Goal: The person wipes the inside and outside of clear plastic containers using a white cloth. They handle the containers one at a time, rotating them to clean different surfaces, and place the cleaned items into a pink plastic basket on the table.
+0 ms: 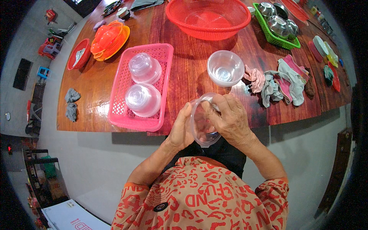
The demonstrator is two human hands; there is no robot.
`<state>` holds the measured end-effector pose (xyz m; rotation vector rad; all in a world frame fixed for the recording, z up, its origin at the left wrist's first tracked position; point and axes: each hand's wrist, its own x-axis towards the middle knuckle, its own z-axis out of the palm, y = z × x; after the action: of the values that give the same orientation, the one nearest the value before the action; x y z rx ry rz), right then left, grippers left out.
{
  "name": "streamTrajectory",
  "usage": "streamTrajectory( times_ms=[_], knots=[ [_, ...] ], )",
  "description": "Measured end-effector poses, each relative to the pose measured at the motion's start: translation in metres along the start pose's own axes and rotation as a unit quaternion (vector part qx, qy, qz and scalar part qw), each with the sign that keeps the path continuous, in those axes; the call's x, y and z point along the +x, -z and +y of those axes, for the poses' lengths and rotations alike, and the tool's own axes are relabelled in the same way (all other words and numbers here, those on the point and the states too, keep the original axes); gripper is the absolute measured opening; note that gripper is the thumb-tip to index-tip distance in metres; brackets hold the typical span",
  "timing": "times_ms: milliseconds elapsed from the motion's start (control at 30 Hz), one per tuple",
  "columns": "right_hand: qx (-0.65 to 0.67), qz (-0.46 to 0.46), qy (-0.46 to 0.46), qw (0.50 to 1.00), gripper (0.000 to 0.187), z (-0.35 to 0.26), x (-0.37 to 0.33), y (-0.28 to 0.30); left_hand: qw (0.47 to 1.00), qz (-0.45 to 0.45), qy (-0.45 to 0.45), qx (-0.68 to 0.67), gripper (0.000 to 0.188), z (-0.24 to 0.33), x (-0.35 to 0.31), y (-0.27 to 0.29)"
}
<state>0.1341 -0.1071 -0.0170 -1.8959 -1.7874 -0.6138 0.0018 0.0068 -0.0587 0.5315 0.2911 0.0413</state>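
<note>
A long wooden table (199,73) carries a round red basket (209,17) at its far edge and a pink tray (122,99) at its near edge, with two stacks of clear bowls (143,86) in it. A clear plastic bowl (205,120) is held tilted on its side just off the near edge. The right hand (230,119) grasps its rim from above, fingers curled over it, wrist bent. The left hand (180,128) presses its flat open palm against the bowl's side, thumb up. Another clear tub (225,68) stands just beyond, beside crumpled cloths (276,82).
</note>
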Motion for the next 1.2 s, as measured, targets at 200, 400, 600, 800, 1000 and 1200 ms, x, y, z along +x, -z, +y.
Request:
streamTrajectory(
  times_ms=[200,400,600,800,1000,1200],
  knots=[
    [0.030,-0.149,-0.072,0.986,0.019,-0.014,-0.016,0.010,0.998,0.041,-0.031,0.039,0.059,-0.005,-0.002,-0.002],
    [0.092,-0.121,-0.177,0.972,0.011,-0.021,-0.015,0.013,0.997,-0.009,-0.071,-0.015,0.064,-0.008,0.002,0.011],
    [0.128,-0.003,-0.259,0.957,0.012,-0.028,0.002,-0.018,0.990,0.064,-0.125,0.013,0.066,-0.015,0.006,-0.015],
    [0.265,0.043,-0.251,0.930,0.016,-0.025,0.015,-0.025,0.992,0.047,-0.112,-0.016,0.063,-0.013,0.001,-0.002],
    [0.359,0.057,-0.170,0.916,0.022,-0.024,0.025,-0.014,0.945,0.054,-0.208,0.247,0.066,-0.018,0.001,0.011],
    [0.508,-0.035,-0.095,0.855,0.019,-0.023,0.021,-0.005,0.987,0.047,-0.139,0.058,0.071,-0.006,0.001,-0.008]
  ],
)
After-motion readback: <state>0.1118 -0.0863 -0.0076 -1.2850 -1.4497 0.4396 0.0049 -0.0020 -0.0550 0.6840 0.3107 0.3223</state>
